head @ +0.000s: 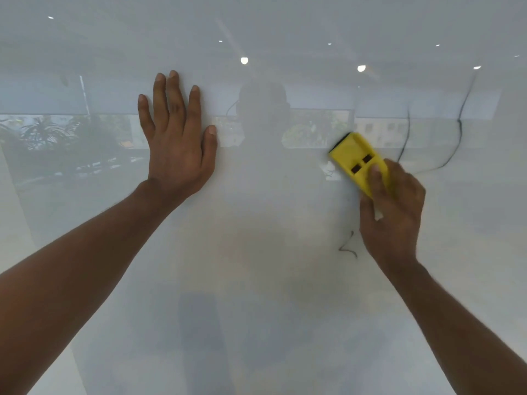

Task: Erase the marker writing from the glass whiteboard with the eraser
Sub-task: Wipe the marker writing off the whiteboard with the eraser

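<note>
The left hand (178,138) lies flat on the glass whiteboard (271,280), left of the middle, with the palm against the surface and all fingers stretched upward and a little spread; it holds nothing. Its bare forearm runs down to the lower left corner. The right hand (393,212) is on the right side of the board, with the arm coming up from the lower right corner. This hand grips the lower end of the yellow eraser (358,159), the thumb lying on top of the yellow body and the other fingers wrapped around its right side. The eraser is tilted, its upper end pointing up and to the left, and a dark pad shows along that upper edge against the glass. Both the eraser and the right hand look a little blurred. Black marker lines (459,124) are on the board just right of the eraser, and a small black mark (348,248) sits below it, beside the right wrist.
</note>
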### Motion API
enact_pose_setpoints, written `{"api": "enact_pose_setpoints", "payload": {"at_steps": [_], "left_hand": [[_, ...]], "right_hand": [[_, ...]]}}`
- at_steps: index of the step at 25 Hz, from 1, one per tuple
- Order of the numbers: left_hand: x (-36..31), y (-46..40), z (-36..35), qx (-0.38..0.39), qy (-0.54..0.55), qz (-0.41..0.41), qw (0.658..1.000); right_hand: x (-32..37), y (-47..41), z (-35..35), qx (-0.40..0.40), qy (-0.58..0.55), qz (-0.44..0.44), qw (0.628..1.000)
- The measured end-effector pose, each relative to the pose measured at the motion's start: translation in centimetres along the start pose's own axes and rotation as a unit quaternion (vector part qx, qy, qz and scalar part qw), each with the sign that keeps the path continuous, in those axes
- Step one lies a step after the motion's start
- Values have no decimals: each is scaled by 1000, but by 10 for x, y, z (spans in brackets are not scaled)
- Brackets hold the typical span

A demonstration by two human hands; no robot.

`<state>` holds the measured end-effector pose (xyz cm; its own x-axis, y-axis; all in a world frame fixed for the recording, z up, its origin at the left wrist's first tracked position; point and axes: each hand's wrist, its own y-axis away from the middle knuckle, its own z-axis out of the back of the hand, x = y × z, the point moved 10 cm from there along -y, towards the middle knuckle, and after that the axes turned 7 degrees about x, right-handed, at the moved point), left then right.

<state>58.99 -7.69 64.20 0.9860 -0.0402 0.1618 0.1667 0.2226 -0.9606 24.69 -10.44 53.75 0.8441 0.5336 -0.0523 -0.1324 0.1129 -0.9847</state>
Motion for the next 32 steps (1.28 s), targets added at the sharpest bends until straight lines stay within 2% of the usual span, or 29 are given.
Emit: {"api": "enact_pose_setpoints", "payload": {"at_steps": [2,3,5,7,9,11,14,16,17,18,19,21,23,24,26,28,30,31,32], "left_hand": [[-2,-1,-2,-1,-1,10,1000],[-3,-1,-2,-2,-5,17,1000],[-3,0,0,-9,-10,23,1000],[-7,-2,0,-9,-8,17,1000],[-9,-4,-1,-5,-6,18,1000],[-10,-5,-3,-3,-4,18,1000],[-16,-9,-3,-14,-4,24,1000],[-20,-11,-1,-19,-1,31,999],[-23,-13,-1,-18,0,32,999],[-26,-14,0,-16,0,29,999],[-31,-16,-1,-14,1,23,1000],[-45,-24,-1,-7,5,3,1000],[-59,-34,-1,-13,5,-11,1000],[-63,-38,-2,-19,3,-10,1000],[-66,-40,-4,-34,0,-5,999],[-63,-39,-6,-43,-5,-3,999],[-62,-39,-7,-48,-9,-4,999],[-61,-39,-7,-50,-8,-3,999],[-61,-40,-6,-52,-6,-1,999]], "right_hand": [[-10,2,-2,-20,-4,-54,998],[3,17,-11,-7,-12,-27,1000],[46,76,-40,90,-57,100,989],[79,156,-53,186,-47,260,946],[67,180,-52,223,-10,327,919],[25,131,-44,197,-20,252,947],[-53,30,7,42,15,78,996],[-83,13,26,-40,11,-39,998],[-81,22,23,-47,8,-65,997],[-67,39,13,-25,4,-48,999],[-45,60,-1,24,-10,5,1000],[4,117,-25,145,-22,172,974],[11,132,-20,171,13,285,943],[1,112,-13,161,5,291,943],[-44,45,6,109,-1,193,975],[-114,-17,41,14,28,-10,999],[-173,-33,72,-71,16,-214,974],[-180,-31,76,-101,7,-279,955],[-170,-31,72,-116,4,-296,948]]}}
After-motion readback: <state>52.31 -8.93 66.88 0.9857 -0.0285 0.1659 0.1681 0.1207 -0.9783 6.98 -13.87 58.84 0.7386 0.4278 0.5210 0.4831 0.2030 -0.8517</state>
